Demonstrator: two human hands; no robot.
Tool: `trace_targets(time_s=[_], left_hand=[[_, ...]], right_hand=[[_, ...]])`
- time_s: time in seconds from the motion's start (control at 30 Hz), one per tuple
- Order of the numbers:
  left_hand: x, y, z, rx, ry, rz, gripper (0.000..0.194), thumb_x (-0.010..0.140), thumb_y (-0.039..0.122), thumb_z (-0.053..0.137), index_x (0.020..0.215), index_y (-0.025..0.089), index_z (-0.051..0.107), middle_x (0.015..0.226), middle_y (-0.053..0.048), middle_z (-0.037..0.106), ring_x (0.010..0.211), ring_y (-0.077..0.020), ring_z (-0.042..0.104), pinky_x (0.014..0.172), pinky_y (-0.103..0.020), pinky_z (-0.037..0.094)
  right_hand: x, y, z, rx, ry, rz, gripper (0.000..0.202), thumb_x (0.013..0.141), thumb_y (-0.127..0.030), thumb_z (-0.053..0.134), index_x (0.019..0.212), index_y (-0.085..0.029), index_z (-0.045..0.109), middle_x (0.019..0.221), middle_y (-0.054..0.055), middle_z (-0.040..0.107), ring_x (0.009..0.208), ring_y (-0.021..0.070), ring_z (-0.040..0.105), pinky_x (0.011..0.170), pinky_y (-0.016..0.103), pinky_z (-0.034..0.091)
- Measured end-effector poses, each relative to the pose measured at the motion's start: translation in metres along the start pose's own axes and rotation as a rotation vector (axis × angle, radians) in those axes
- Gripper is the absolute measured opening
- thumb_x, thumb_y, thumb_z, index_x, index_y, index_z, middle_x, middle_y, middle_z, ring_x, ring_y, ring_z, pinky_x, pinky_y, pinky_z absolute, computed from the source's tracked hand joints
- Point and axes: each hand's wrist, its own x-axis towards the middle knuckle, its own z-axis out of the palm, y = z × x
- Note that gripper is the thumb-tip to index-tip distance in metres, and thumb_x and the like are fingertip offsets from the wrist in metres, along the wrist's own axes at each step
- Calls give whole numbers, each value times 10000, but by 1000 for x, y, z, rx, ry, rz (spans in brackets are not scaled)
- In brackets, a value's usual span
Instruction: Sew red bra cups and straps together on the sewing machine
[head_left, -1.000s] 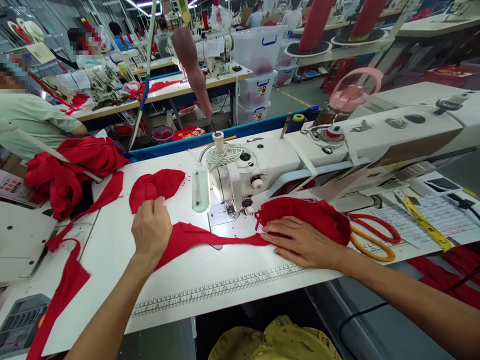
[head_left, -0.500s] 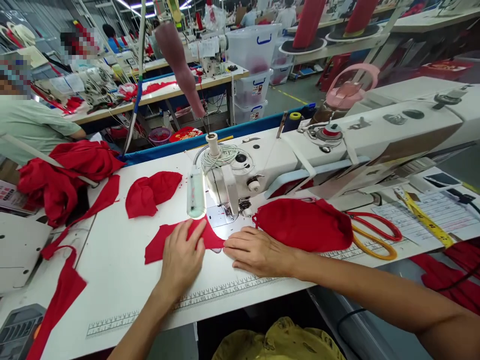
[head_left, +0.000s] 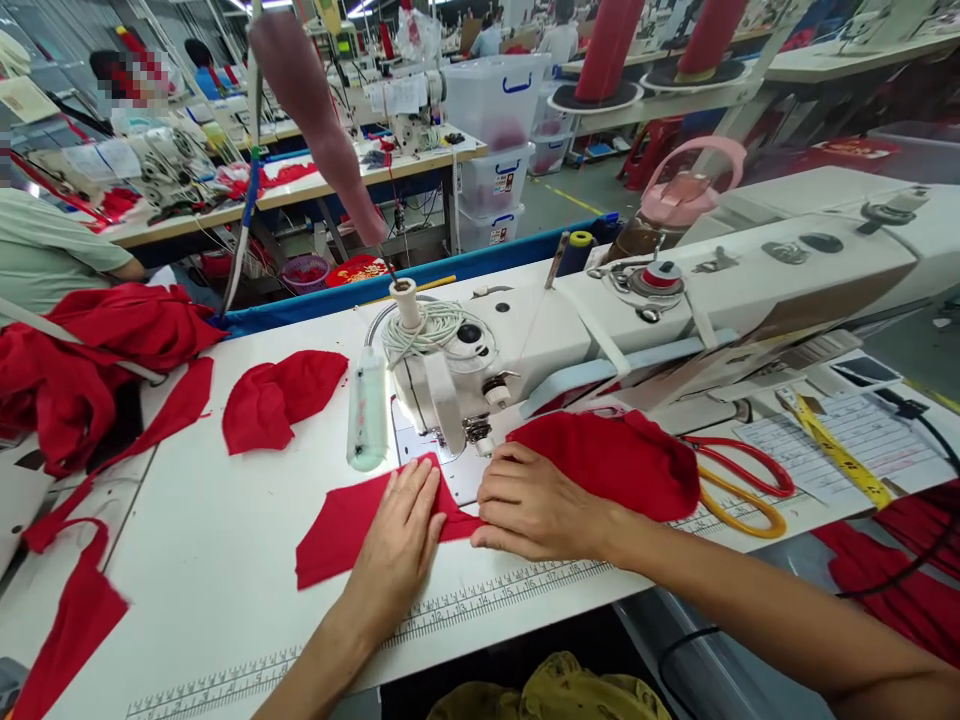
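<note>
A flat red fabric piece lies on the white sewing table, just in front of the sewing machine's needle plate. My left hand rests flat on it, fingers stretched out. At the piece's narrow right end, my right hand pinches the tip between thumb and fingers. The sewing machine's head, with its lamp lit, stands right behind both hands. Past my right hand lies a gathered red fabric piece. Another crumpled red piece sits to the left.
Scissors with red and yellow handles poke out at the right, near a tape measure on a written sheet. A red fabric heap fills the left side. Printed rulers run along the front edge. A co-worker's sleeve shows at far left.
Both hands and the flat red piece have moved toward me and a little right, away from the needle area. My left fingers lie closer together. The camera view has shifted slightly.
</note>
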Motion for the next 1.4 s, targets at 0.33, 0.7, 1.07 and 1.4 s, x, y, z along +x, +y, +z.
trace_targets(time_s=[0.33,0.7,1.07,1.4], left_hand=[[21,1,3,-20,-101,-29,493,1002,191,385,1491,177,324,1484,-171,472,1414,-299,405,1141,-597,379],[23,2,6,-22,-13,-22,521,993,182,421,1499,199,300,1432,-182,485,1371,-301,447,1121,-600,407],[19,-27,-54,2,223,-473,236,966,264,463,1077,217,665,1080,-72,698,1037,-213,647,1001,-399,500],[40,-192,-125,82,257,-1217,326,919,383,642,1149,153,618,1150,-82,649,1028,-228,639,909,-464,536]], right_hand=[[-5,6,0,-45,125,123,354,986,-357,569,688,-170,611,719,-6,643,726,133,528,868,349,368],[-8,11,1,26,176,169,267,962,-275,592,717,-172,621,734,-10,659,729,128,565,854,356,381],[0,-5,-30,255,152,129,210,986,-219,543,797,-189,630,770,15,656,728,141,560,746,319,384],[7,-49,-44,231,108,84,177,975,-214,564,807,-195,616,763,11,630,724,142,546,707,325,412]])
